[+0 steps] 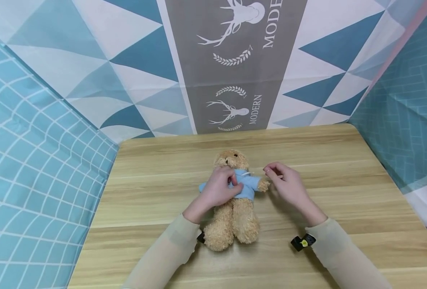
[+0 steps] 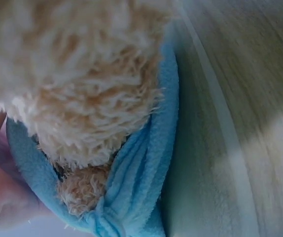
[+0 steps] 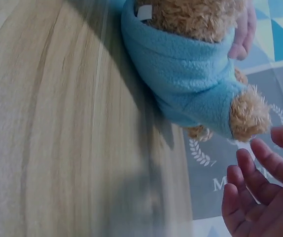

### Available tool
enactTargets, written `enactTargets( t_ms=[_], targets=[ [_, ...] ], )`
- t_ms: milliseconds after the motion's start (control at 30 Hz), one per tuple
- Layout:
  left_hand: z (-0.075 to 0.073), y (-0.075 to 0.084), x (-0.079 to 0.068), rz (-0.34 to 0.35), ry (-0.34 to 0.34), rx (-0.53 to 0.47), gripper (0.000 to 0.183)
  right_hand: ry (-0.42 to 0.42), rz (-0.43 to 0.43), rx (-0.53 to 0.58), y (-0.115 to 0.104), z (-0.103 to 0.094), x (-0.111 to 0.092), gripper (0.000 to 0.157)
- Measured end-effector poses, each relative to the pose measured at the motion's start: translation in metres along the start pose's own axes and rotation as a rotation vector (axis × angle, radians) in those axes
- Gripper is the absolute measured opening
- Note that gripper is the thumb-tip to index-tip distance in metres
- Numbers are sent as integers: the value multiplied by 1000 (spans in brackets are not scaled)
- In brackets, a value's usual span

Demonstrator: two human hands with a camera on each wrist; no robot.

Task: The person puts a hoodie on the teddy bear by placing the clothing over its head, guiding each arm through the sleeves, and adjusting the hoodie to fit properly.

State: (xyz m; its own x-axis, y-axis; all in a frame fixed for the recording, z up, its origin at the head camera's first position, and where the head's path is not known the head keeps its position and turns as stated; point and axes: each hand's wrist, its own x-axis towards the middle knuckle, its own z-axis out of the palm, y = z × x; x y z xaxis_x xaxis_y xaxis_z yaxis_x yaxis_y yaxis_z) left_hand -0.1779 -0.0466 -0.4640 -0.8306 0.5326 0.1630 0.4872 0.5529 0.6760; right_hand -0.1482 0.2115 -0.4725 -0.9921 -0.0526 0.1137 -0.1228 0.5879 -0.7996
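Note:
A tan, curly-furred teddy bear (image 1: 245,224) in a light blue top (image 1: 247,182) lies on its back on the wooden table, head toward the wall. A white cord shows at its neck. My left hand (image 1: 220,186) lies over the bear's chest with curled fingers and grips the top; the exact fingertip contact is partly hidden. In the left wrist view, the bear's fur (image 2: 92,118) and the hem of the blue top fill much of the picture. My right hand (image 1: 287,182), fingers loosely bent and holding nothing, hovers just beside the bear's paw (image 3: 250,116).
The wooden table (image 1: 145,200) meets a patterned wall covering (image 1: 231,72) with triangles and deer heads at the back. Blue gridded cloth (image 1: 29,160) hangs at the left, and teal cloth (image 1: 397,132) at the right. A small black device (image 1: 303,242) sits at my right wrist.

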Motion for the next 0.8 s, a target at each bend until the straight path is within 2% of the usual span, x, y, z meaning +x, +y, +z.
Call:
enactTargets(
  t_ms=[233,333,400,467,533,633,700,767,800],
  targets=[
    [-4,-7,-5,80,10,-73,17,-17,-167,-38,-16,5,0,19],
    [-7,-11,-9,107,9,-151,12,-29,-213,-60,-19,4,1,21],
    [-10,-12,-12,115,15,-228,15,-45,-245,-88,-21,3,2,25],
    [-14,-14,-16,116,43,-296,21,-70,-278,-113,-23,3,3,31],
    [-18,-15,-22,118,99,-330,22,-99,-308,-129,-26,3,4,37],
    [-23,-18,-34,97,233,-318,20,-143,-360,-152,-31,5,5,42],
    [-26,-20,-44,62,294,-296,23,-178,-396,-168,-36,7,6,38],
    [-27,-23,-56,10,297,-262,27,-218,-433,-197,-40,10,8,29],
    [-27,-25,-62,-21,276,-236,27,-240,-450,-214,-42,12,9,25]
  ],
)
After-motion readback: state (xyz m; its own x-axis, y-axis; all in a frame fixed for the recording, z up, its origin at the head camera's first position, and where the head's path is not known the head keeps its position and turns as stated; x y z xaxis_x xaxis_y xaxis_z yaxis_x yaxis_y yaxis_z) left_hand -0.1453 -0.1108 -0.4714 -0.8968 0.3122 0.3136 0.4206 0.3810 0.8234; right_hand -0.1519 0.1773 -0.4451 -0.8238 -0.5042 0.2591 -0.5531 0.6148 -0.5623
